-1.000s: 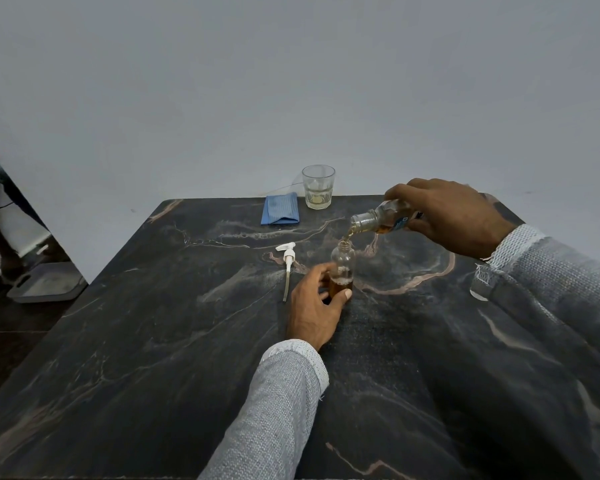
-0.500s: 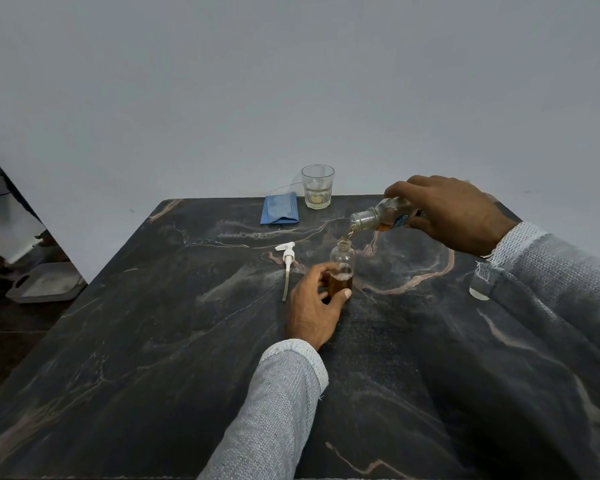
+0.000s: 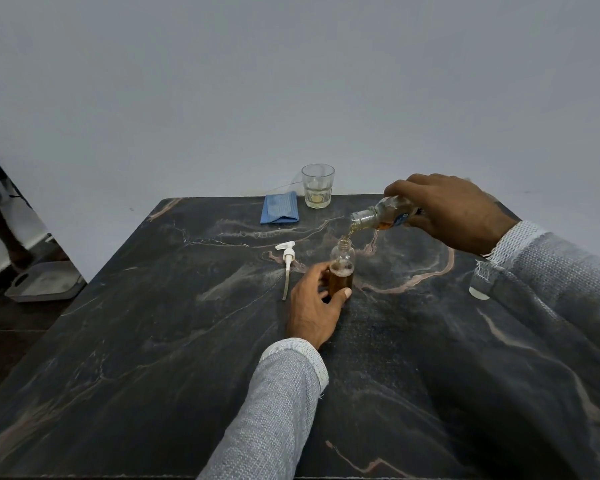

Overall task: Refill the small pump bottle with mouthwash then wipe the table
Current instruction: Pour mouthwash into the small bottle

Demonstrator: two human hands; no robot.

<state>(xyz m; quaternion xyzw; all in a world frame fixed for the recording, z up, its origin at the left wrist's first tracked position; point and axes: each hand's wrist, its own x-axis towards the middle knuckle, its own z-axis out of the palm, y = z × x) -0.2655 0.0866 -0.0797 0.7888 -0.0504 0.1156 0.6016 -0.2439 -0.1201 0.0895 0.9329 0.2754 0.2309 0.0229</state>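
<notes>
A small clear bottle (image 3: 342, 261) stands upright on the dark marble table (image 3: 153, 341), about half full of brown liquid with foam on top. My left hand (image 3: 314, 303) grips its lower part. My right hand (image 3: 454, 213) holds the mouthwash bottle (image 3: 378, 216) tilted on its side, neck pointing left over the small bottle's mouth. A thin brown stream falls from it into the small bottle. The white pump head (image 3: 287, 263) with its long tube lies on the table just left of my left hand.
A folded blue cloth (image 3: 280, 207) lies at the table's far edge, with a glass (image 3: 317, 186) holding a little pale liquid beside it. A small white cap (image 3: 478, 292) lies under my right sleeve. A grey tray (image 3: 45, 282) sits on the floor to the left.
The brown liquid in the small bottle has risen while the pour goes on. Both hands have stayed almost in place.
</notes>
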